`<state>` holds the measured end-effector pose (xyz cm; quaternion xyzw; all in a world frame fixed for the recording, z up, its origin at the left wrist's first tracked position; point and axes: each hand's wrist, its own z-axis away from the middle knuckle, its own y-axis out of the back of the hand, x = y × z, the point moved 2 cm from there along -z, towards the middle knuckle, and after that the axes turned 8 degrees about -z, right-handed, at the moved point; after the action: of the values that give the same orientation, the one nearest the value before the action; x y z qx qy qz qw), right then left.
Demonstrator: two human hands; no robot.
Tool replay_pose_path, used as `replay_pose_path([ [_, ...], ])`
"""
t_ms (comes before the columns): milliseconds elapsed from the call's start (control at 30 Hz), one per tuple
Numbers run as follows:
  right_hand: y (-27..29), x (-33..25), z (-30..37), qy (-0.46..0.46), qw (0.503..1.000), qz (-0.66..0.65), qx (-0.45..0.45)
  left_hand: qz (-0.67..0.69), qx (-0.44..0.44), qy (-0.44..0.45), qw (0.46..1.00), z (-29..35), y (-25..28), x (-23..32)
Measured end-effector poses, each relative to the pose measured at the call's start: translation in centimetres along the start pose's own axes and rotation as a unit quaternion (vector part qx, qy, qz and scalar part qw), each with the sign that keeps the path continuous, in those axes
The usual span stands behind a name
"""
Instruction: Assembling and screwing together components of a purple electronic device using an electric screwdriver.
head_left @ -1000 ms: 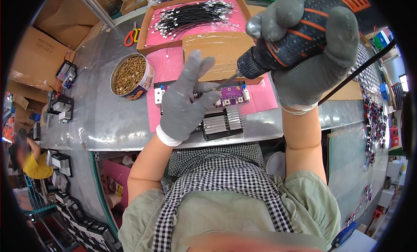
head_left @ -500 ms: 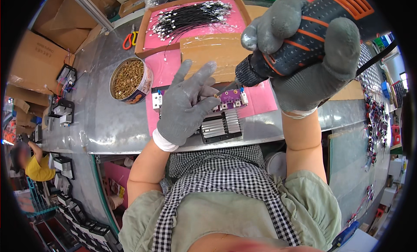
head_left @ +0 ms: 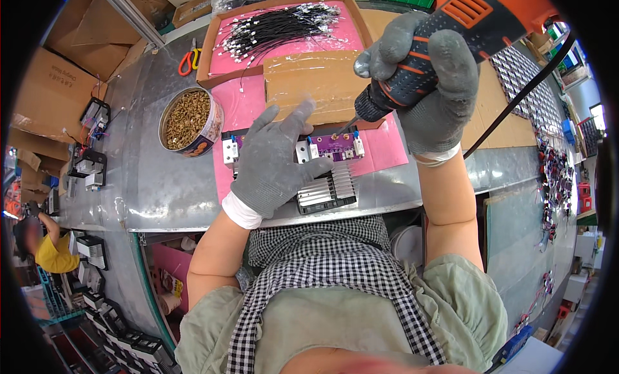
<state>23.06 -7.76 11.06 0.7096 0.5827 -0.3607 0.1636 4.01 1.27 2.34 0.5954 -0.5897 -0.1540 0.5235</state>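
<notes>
My right hand (head_left: 445, 103), in a grey glove, is wrapped round a black and orange cordless-style power drill (head_left: 412, 68). Its thin bit slants down to the top of a purple circuit board (head_left: 332, 143), close to a brass-coloured screw spot; whether it touches a screw is too small to tell. White blocks and blue parts sit along the board. Below it lies a finned silver heat sink (head_left: 325, 192) in a black frame. My left hand (head_left: 274, 158), also gloved, spreads its fingers over the board's left part and hides it, thumb near the white blocks.
A round tin of small brass screws (head_left: 218, 119) stands left on the metal bench (head_left: 161, 197). Behind are a cardboard tray (head_left: 205, 68) of black cables and orange-yellow scissors (head_left: 189, 61). Pink foam (head_left: 380, 152) lies beneath the board. A person in yellow (head_left: 57, 253) is at far left.
The drill bit has shifted right along the board, away from my left fingers. My left thumb and fingers have drawn back, uncovering more of the board. The drill body has tilted.
</notes>
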Motion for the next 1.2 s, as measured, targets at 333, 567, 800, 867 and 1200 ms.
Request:
replay_pose_path([
  [333,-1.0,0.9,0.1,-0.066,0.998,-0.015,0.012,-0.066,-0.004,-0.060,0.996,0.1,0.0,0.3],
  [567,-1.1,1.4,-0.4,-0.001,1.000,-0.006,-0.011,-0.050,0.041,0.192,0.979,-1.8,7.4,-10.2],
  [800,-1.5,1.8,-1.7,0.016,0.995,-0.074,-0.067,-0.257,-0.062,0.274,0.925,3.1,7.0,-24.1],
  [867,-1.8,1.8,-1.7,0.000,0.997,-0.045,-0.060,-0.176,0.031,0.284,0.942,3.4,6.6,-23.3],
  [1200,-2.8,1.3,-1.6,-0.024,0.992,-0.113,-0.042,0.121,0.123,0.129,0.976,2.4,5.3,-9.4],
])
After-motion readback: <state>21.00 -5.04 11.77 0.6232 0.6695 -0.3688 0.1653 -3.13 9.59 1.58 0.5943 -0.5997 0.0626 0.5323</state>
